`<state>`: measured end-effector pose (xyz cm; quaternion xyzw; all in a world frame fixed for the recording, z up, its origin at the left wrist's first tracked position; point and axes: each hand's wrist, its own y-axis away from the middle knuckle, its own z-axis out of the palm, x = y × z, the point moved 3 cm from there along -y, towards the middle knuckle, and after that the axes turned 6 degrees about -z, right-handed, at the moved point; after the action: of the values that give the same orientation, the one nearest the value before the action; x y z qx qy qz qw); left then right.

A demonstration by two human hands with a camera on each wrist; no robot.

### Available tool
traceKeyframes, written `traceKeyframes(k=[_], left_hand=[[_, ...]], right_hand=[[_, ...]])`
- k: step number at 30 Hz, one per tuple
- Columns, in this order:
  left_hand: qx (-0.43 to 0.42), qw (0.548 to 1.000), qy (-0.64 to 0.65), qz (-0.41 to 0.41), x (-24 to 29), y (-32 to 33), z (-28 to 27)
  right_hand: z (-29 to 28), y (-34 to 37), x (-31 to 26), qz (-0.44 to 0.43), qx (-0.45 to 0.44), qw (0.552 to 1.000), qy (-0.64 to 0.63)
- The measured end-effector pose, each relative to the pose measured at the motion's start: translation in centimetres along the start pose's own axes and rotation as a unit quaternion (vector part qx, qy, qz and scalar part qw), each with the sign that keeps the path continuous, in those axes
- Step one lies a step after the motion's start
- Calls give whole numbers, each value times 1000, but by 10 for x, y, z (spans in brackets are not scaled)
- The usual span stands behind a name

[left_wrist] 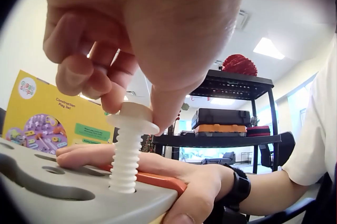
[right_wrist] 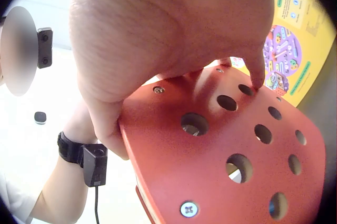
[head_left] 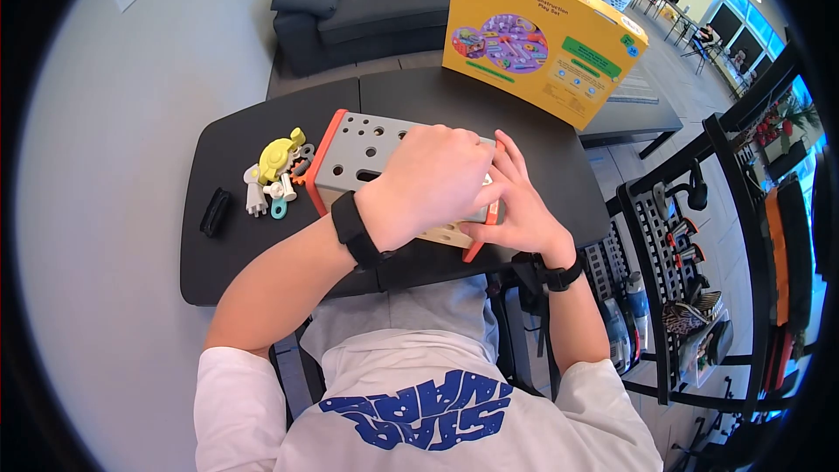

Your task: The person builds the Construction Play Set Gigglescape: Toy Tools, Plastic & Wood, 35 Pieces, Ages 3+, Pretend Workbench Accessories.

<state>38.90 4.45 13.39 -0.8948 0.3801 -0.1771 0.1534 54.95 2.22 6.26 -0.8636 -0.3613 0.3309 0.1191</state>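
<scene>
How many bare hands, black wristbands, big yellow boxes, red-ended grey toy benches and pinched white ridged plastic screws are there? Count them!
Left hand, right hand: 2
Left wristband, right wristband: 2
Yellow box: 1
Toy bench: 1
White screw: 1
Total: 7

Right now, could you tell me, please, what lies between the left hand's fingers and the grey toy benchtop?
The left wrist view shows a white screw, its head pinched by the fingers, its threaded shaft meeting the grey benchtop.
</scene>
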Motion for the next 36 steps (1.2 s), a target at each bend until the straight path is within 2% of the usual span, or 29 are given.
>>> traceKeyframes(k=[1, 3, 10, 13, 15, 19, 21, 27, 31, 33, 36], left_hand=[[-1, 1000, 0, 0, 2, -1, 0], [-55, 997, -33, -45, 2, -4, 0], [-76, 995, -13, -68, 1, -7, -5], [-52, 998, 20, -32, -3, -3, -8], [-101, 995, 5, -8, -2, -2, -15], [-120, 993, 17, 14, -5, 4, -24], [-117, 985, 120, 47, -3, 8, -28], [-92, 976, 165, 108, 1, 11, -26], [-106, 983, 133, 74, 5, 10, -23], [-151, 980, 117, 56, 8, 7, -25], [-145, 981, 106, 77, 4, 3, -13]], right_hand=[[0, 0, 0, 1, 0, 1000, -1], [0, 1, -1, 6, -4, 1000, -1], [1, 2, 3, -6, -2, 1000, 2], [1, 2, 2, -11, 0, 1000, 10], [0, 1, 1, -3, 1, 1000, 11], [0, 1, 0, 8, 8, 1000, -11], [0, 1, -1, 2, 8, 1000, -12], [0, 1, 0, -1, -1, 1000, -7], [0, 2, 1, 1, 0, 1000, -19], [2, 3, 3, 1, 3, 1000, -21], [3, 3, 4, 2, 9, 1000, -25]])
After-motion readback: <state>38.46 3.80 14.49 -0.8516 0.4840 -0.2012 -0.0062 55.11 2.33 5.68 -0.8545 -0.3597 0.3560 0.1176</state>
